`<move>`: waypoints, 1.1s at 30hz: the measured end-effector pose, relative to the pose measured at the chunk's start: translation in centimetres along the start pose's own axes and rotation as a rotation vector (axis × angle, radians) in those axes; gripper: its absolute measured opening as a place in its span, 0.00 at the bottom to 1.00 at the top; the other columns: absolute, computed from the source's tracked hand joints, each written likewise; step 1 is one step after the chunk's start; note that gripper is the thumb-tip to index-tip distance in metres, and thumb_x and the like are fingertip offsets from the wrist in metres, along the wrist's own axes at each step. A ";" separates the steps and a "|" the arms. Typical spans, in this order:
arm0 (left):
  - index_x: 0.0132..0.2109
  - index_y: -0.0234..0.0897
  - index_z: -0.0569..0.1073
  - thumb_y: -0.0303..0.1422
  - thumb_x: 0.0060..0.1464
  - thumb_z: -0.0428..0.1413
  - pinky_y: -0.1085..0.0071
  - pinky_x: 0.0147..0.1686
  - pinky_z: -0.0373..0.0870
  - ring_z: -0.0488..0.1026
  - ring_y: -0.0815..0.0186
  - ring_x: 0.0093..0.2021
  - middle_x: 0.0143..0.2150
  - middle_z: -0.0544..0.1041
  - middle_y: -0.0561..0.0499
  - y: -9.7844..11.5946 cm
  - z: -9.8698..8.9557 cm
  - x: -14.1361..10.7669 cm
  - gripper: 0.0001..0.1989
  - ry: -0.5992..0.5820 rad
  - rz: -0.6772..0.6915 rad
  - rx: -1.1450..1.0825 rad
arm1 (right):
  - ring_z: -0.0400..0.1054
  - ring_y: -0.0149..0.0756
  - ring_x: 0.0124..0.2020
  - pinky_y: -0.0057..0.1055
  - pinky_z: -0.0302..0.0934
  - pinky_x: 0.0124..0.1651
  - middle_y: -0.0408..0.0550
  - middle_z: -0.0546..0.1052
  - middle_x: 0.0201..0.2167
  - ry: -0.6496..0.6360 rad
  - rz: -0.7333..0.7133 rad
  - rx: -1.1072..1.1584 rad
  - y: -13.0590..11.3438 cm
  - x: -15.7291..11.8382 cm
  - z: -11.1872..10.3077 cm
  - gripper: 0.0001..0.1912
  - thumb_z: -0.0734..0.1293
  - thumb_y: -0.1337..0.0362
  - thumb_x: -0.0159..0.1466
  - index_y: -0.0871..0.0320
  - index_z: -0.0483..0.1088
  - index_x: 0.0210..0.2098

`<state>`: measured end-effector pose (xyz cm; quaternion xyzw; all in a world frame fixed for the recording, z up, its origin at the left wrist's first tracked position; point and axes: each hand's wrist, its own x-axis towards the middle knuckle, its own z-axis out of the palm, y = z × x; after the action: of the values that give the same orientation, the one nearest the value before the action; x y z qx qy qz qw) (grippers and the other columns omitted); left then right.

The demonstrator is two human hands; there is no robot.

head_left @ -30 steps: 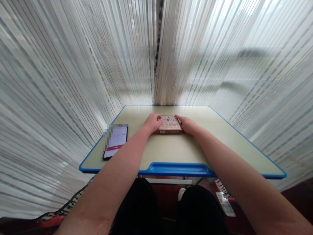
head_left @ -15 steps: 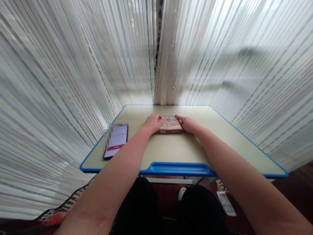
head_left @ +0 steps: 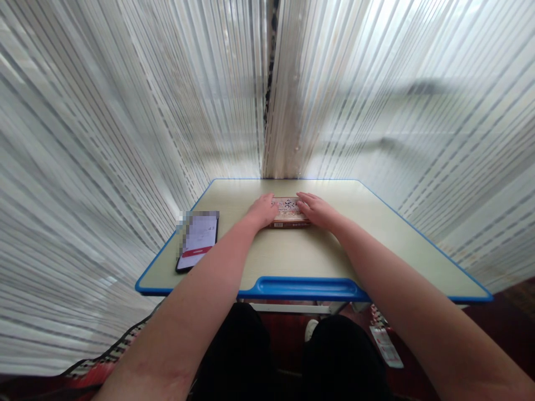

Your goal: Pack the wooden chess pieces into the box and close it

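Observation:
A flat reddish-brown box (head_left: 287, 216) with dark lettering on its pale lid lies on the cream tabletop (head_left: 292, 253). My left hand (head_left: 264, 210) rests on the box's left end, its fingers over the edge of the lid. Across the right end lies my right hand (head_left: 316, 210), with its fingers stretched over the lid. Both palms face down, and the middle of the lid shows between them. The undersides of my fingers and my thumbs are mostly hidden.
A phone (head_left: 199, 239) with a lit screen lies at the table's left, beside my left forearm. A blue pen tray (head_left: 309, 287) runs along the front edge. Striped curtains (head_left: 234, 100) hang behind the table. A white packet (head_left: 387, 346) lies below, at the right.
My right hand has moved from the box's right side onto its lid. The fingers of my left hand have flattened a little over the left end.

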<state>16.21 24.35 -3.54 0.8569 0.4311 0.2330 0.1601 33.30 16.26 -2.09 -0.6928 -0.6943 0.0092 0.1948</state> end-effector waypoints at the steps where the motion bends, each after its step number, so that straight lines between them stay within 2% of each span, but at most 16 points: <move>1: 0.54 0.32 0.63 0.36 0.54 0.45 0.67 0.54 0.56 0.60 0.60 0.57 0.57 0.64 0.40 0.0 0.1 0.0 0.22 -0.017 0.001 0.005 | 0.49 0.37 0.61 0.35 0.43 0.62 0.50 0.59 0.60 -0.045 0.004 -0.003 0.0 0.0 0.2 0.25 0.51 0.57 0.65 0.60 0.57 0.58; 4: 0.52 0.33 0.65 0.37 0.54 0.46 0.68 0.53 0.57 0.62 0.60 0.56 0.55 0.66 0.41 -0.1 0.1 0.1 0.21 -0.058 0.007 0.030 | 0.47 0.38 0.62 0.36 0.41 0.63 0.51 0.57 0.61 -0.113 0.011 -0.007 0.0 0.1 0.4 0.25 0.51 0.57 0.65 0.60 0.57 0.58; 14: 0.52 0.33 0.66 0.37 0.54 0.44 0.68 0.54 0.57 0.62 0.60 0.56 0.55 0.67 0.42 -0.2 0.1 0.3 0.21 -0.075 0.036 0.055 | 0.50 0.38 0.61 0.33 0.42 0.62 0.49 0.58 0.60 -0.103 0.023 -0.003 0.2 0.1 0.3 0.25 0.53 0.54 0.64 0.57 0.59 0.58; 19: 0.54 0.32 0.66 0.37 0.54 0.45 0.68 0.58 0.52 0.57 0.61 0.60 0.60 0.61 0.42 0.1 -0.2 0.1 0.22 -0.049 0.062 0.046 | 0.51 0.38 0.61 0.33 0.43 0.62 0.49 0.58 0.60 -0.104 0.021 -0.003 0.3 0.1 0.3 0.24 0.54 0.55 0.64 0.56 0.59 0.57; 22: 0.58 0.31 0.61 0.38 0.54 0.45 0.68 0.59 0.49 0.53 0.61 0.62 0.63 0.56 0.42 0.3 -0.1 0.0 0.25 -0.025 0.100 0.022 | 0.50 0.39 0.61 0.36 0.43 0.62 0.51 0.59 0.59 -0.082 -0.002 -0.014 0.3 0.1 0.3 0.24 0.54 0.57 0.64 0.58 0.60 0.57; 27: 0.58 0.31 0.61 0.40 0.55 0.45 0.65 0.60 0.47 0.49 0.59 0.63 0.63 0.55 0.41 0.2 0.2 -0.2 0.26 -0.137 0.101 0.048 | 0.48 0.40 0.62 0.37 0.42 0.63 0.52 0.56 0.61 0.011 -0.055 0.030 -0.2 -0.2 0.1 0.25 0.54 0.56 0.64 0.59 0.59 0.57; 33: 0.57 0.32 0.62 0.40 0.54 0.46 0.67 0.59 0.47 0.51 0.59 0.62 0.62 0.57 0.40 0.3 -0.1 -0.4 0.26 -0.149 0.120 0.051 | 0.43 0.41 0.63 0.37 0.39 0.63 0.54 0.50 0.63 -0.175 -0.001 0.091 -0.8 -0.5 0.1 0.31 0.55 0.52 0.63 0.61 0.52 0.61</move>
<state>16.16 23.82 -3.44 0.8999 0.3716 0.1666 0.1558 32.45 15.79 -2.11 -0.6795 -0.7078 0.1009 0.1647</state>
